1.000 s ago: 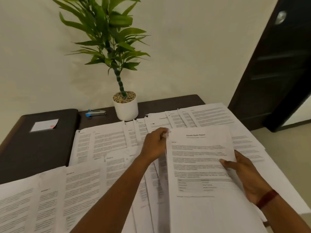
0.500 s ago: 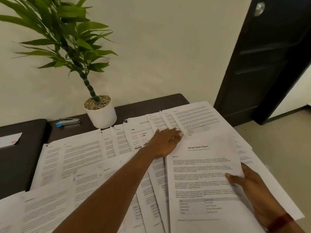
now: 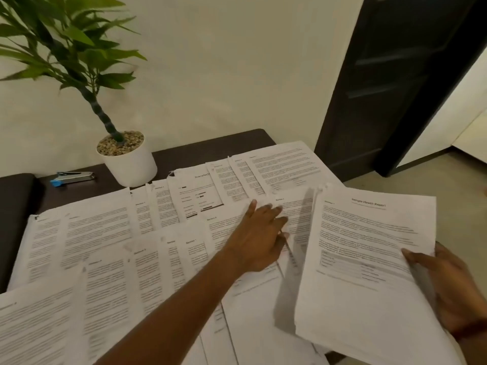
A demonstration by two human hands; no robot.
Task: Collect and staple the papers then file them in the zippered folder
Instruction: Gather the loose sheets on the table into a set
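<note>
The collecting step is in hand. The right hand (image 3: 453,288) grips the collected stack (image 3: 363,246) at its near right edge, thumb on top of the page headed as a sample health report and fingers underneath. It holds the stack raised and tilted over the right end of the counter (image 3: 205,154).

The left hand (image 3: 259,238) reaches across the middle of the spread with its fingers straight and laid flat on a sheet headed "Section 1" (image 3: 296,206), just left of the stack. It presses the sheet rather than pinching it.

Many loose sheets (image 3: 100,233) lie overlapped in rows from the near left to the far right, so most of the gathering looks not yet done.

The stapler (image 3: 72,177) lies at the far left, beside the white pot of the potted plant (image 3: 129,164), well apart from both hands. A dark padded edge (image 3: 13,196) at the far left may be the zippered folder, but I cannot tell.

The next move probably calls for the left hand to lift or slide the pressed sheet free of its neighbours and bring it under or onto the stack. Because the sheets overlap, a careless drag could pull several along and skew the pile. Stapling and filing look a long way off.
</note>
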